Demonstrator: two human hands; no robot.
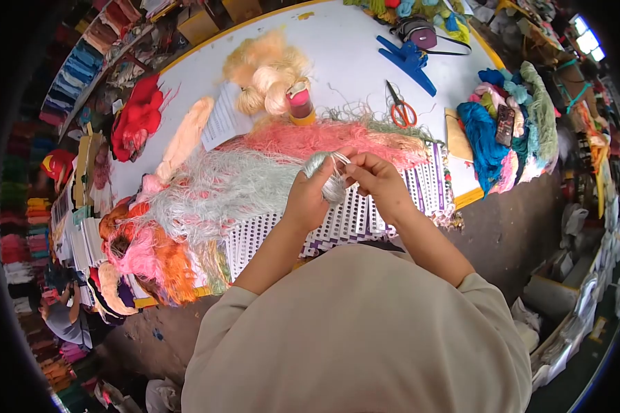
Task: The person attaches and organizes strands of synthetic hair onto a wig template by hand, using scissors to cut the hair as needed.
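A small bundle of pale silvery thread is held above the table, in front of my body. My left hand is closed around its left side, thumb on top. At the bundle's upper right, my right hand pinches light strands between thumb and fingertips. Beneath and to the left spreads a loose heap of pale grey-white thread. Behind it lies a band of coral-pink thread. White cards with rows of holes lie under my hands along the near edge.
Orange-handled scissors, a blue clamp-like tool and a dark pouch lie back right. A pink thread cone stands by cream skeins. Coloured hanks hang at both table ends. Another person is at lower left.
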